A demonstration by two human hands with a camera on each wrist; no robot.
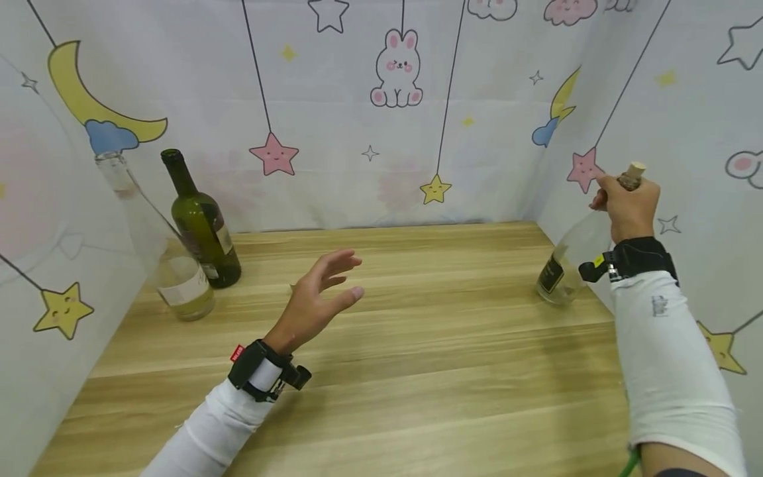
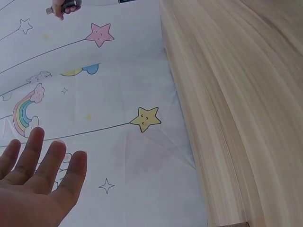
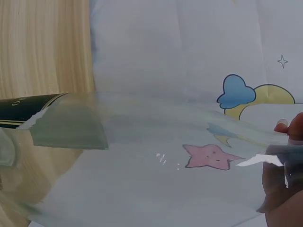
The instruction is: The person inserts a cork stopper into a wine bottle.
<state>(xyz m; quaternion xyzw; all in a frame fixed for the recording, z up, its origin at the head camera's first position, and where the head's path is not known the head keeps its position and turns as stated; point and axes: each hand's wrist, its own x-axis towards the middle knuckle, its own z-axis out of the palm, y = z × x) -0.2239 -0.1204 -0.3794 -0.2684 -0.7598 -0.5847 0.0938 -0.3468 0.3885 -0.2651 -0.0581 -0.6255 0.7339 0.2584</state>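
Note:
At the right end of the table, my right hand point(image 1: 634, 205) grips the neck of a clear glass bottle point(image 1: 575, 248). A cork point(image 1: 636, 170) sticks up from its mouth, and the bottle leans toward the hand. In the right wrist view the bottle's dark label point(image 3: 28, 109) is torn at one edge, and my fingers point(image 3: 296, 127) wrap the neck. Over the table left of centre, my left hand point(image 1: 316, 295) holds nothing, with relaxed fingers point(image 2: 52, 161) spread apart. A small thing behind that hand is mostly hidden.
On the left stand a green wine bottle point(image 1: 205, 228) and a clear bottle point(image 1: 187, 285) with pale liquid low inside, close together. Printed cloth walls point(image 1: 334, 86) enclose the wooden table point(image 1: 429, 371) at the back and both sides.

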